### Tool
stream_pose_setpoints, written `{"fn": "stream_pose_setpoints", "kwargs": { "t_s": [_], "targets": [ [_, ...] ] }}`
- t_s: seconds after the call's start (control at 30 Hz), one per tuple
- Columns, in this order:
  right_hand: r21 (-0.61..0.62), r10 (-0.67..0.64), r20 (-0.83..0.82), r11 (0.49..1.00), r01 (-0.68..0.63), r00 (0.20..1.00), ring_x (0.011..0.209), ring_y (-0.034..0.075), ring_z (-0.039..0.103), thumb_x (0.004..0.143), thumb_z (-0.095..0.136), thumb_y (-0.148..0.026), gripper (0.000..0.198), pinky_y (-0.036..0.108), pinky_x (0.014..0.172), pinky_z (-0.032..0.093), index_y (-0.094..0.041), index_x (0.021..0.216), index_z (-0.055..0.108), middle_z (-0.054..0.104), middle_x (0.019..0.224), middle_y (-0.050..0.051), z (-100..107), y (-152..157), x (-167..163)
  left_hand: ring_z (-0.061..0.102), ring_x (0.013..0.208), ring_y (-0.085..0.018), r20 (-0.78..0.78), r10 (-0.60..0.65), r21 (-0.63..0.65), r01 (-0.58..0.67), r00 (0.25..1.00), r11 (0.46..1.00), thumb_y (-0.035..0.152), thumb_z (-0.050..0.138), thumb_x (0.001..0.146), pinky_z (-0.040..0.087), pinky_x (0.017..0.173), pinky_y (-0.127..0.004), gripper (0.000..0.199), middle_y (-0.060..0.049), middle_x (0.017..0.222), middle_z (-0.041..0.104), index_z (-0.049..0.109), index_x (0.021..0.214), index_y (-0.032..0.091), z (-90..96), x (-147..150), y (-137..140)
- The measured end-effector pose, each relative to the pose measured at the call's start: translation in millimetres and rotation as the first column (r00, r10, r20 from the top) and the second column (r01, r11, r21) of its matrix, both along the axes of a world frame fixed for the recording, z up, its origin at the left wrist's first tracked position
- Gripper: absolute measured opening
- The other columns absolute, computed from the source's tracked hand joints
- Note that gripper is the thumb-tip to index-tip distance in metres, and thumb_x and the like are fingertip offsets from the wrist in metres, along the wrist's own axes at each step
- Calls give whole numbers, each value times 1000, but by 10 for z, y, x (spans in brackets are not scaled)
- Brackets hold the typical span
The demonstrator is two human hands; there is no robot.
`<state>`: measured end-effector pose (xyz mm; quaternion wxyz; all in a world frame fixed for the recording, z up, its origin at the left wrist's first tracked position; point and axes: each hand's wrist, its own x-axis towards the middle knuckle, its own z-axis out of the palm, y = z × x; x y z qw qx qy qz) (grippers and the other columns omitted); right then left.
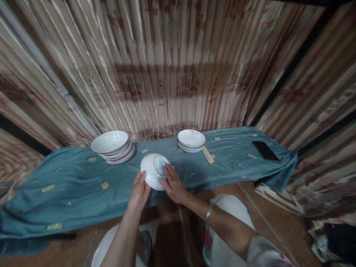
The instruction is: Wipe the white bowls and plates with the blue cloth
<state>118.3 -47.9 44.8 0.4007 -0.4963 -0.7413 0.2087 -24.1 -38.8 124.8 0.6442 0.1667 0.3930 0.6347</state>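
Note:
A white bowl (150, 171) is held tilted above the front of the cloth-covered table, its underside and foot ring turned up towards me. My left hand (141, 188) grips its left rim, thumb on the outside and fingers beneath. My right hand (174, 186) lies on the bowl's right side, thumb low and fingers at the foot ring. Under those fingertips shows a light blue patch (160, 163); I cannot tell whether it is a cloth or a print. The inside of the bowl is hidden.
On the blue tablecloth (83, 193) stand a tall stack of white bowls (111, 142) at left and a short stack of plates (191, 139) at centre. Wooden chopsticks (207, 155) lie beside the plates. A black phone (265, 150) lies at right. A pleated curtain (172, 66) hangs behind.

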Motion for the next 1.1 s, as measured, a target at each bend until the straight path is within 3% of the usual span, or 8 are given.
{"fn": "stream_pose_setpoints", "kwargs": {
  "t_s": [0.23,0.4,0.5,0.8,1.1],
  "targets": [
    [164,116,71,978,-127,991,148,23,13,99,36,-37,63,46,119,23,-18,154,11,15,160,11,226,-185,-82,69,68,-11,-18,-19,22,20,1000,1000,11,71,74,55,71,-17,29,-4,84,76,68,103,14,-82,-26,17],
    [272,152,167,943,-194,974,148,26,7,96,42,-40,69,50,120,19,-17,153,12,12,161,11,409,-171,-142,71,84,-16,-82,-82,97,90,993,991,22,80,66,53,83,-22,42,-6,93,76,69,106,16,-86,-2,-25],
    [264,149,198,944,-199,969,148,26,6,96,43,-43,68,50,120,19,-18,153,17,17,160,11,493,-83,-138,69,98,-19,-115,-115,122,129,987,984,27,83,63,52,88,-24,50,-7,101,75,69,110,18,-64,25,-61],
    [253,51,111,964,-78,992,147,23,13,98,38,-40,58,48,119,20,-21,151,23,25,158,9,546,246,-85,68,101,-24,-105,-167,119,179,980,977,29,85,59,53,90,-32,58,-10,100,76,68,113,16,-5,74,-105],
    [73,-94,-90,992,100,992,143,18,27,99,27,-44,53,42,118,23,-21,147,34,36,152,8,277,624,26,66,107,-26,-135,-178,105,193,975,976,29,84,61,53,93,-35,57,-12,104,75,68,114,16,11,95,-126]
  ]
}}
